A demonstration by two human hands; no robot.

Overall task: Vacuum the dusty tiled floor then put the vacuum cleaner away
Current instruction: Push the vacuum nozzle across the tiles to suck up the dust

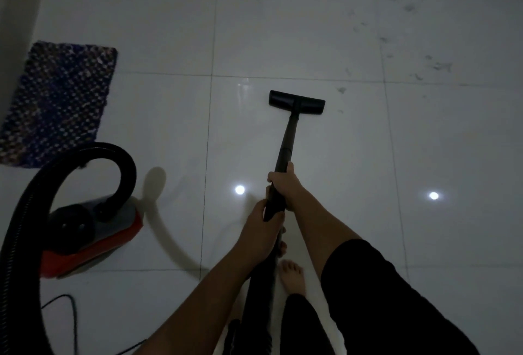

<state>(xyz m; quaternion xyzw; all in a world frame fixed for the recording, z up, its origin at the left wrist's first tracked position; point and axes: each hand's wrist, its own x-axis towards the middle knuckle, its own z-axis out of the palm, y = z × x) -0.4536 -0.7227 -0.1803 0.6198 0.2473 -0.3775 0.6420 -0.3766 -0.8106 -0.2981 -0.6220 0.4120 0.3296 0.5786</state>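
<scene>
Both my hands grip the black vacuum wand (288, 139). My right hand (285, 185) holds it higher up the tube, and my left hand (261, 227) holds it just below. The flat black floor head (297, 102) rests on the white tiled floor (353, 156) ahead of me. Grey dust and fluff (435, 64) lie scattered on the tiles to the upper right of the head. The red and black vacuum body (93, 233) stands on the floor at my left, with its black ribbed hose (70, 156) arching up and over it.
A dark patterned mat (56, 100) lies at the left by a wall. A black power cord (70, 318) trails on the floor at the lower left. My bare foot (293, 275) stands just below my hands. Two ceiling lights reflect off the glossy tiles.
</scene>
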